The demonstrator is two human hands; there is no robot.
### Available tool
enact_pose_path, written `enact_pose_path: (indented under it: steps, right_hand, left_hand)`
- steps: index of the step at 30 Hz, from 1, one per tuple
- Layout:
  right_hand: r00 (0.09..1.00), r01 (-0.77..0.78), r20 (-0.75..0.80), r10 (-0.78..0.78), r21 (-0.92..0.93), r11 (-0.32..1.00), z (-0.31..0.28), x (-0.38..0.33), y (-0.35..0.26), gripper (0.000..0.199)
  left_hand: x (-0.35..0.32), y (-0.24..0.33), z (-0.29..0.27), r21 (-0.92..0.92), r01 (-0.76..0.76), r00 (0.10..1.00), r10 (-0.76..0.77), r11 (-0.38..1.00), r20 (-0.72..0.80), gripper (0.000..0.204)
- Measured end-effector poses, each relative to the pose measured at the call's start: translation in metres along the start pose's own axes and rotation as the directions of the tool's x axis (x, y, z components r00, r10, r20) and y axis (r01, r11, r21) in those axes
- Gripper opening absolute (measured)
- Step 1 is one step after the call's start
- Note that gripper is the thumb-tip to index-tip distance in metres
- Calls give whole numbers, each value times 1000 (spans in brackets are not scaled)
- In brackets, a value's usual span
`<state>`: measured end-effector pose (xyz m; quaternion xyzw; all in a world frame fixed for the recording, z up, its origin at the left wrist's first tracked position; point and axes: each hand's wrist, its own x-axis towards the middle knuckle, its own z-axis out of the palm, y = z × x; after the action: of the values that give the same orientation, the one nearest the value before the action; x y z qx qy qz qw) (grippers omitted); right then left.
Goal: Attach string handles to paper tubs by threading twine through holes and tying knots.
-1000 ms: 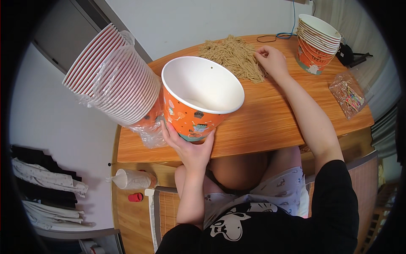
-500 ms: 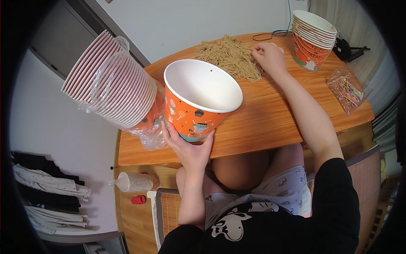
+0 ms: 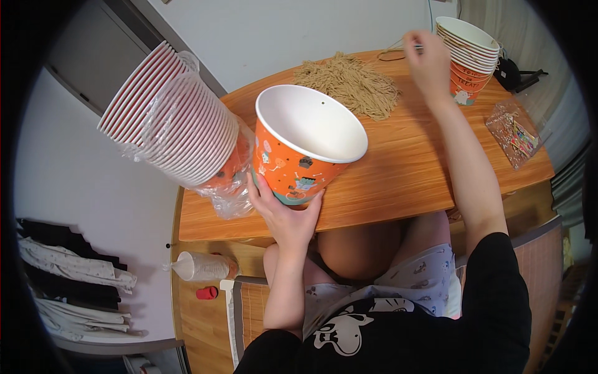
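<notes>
My left hand [image 3: 288, 218] grips the lower part of an orange paper bucket [image 3: 299, 163] with a white inside and a teal band at its base. The bucket tilts toward me at the table's near side, and a small hole shows in its wall near the rim. Fingers pinched, my right hand [image 3: 430, 65] is raised over the far right of the table, holding what looks like a thin tan cord [image 3: 398, 43]. A heap of tan cords [image 3: 349, 85] lies beside it on the wooden table [image 3: 405, 168].
A tall bucket stack [image 3: 180, 121] in clear plastic leans at the left. At the back right stand nested buckets [image 3: 467, 59] with cord handles. A clear bag [image 3: 516, 134] of small pieces lies at the right edge. Wrapped cups [image 3: 205, 267] and a red object [image 3: 207, 293] are on the floor.
My right hand has lifted away from the cord heap, moving up and right toward the nested buckets, with a thin cord now at its fingers. My left hand keeps its grip on the bucket.
</notes>
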<state>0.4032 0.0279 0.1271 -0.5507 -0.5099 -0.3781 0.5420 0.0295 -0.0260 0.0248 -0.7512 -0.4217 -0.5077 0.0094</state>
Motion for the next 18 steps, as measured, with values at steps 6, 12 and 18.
enact_pose_path:
  steps: [6,12,18]
  right_hand:
    - [703,-187,63,708,977,99,-92,55,-104,18]
    - [992,-118,99,72,933,339,-196,-30,-163,14]
    - [923,-213,385,-5,521,826,-127,-59,-236,21]
  left_hand:
    - [-4,-9,-8,-10,13,1000,-13,1000,20,122]
    - [3,1,1,-89,-100,995,97,991,-34,123]
    - [-7,-17,4,-207,-212,975,192,955,-115,124]
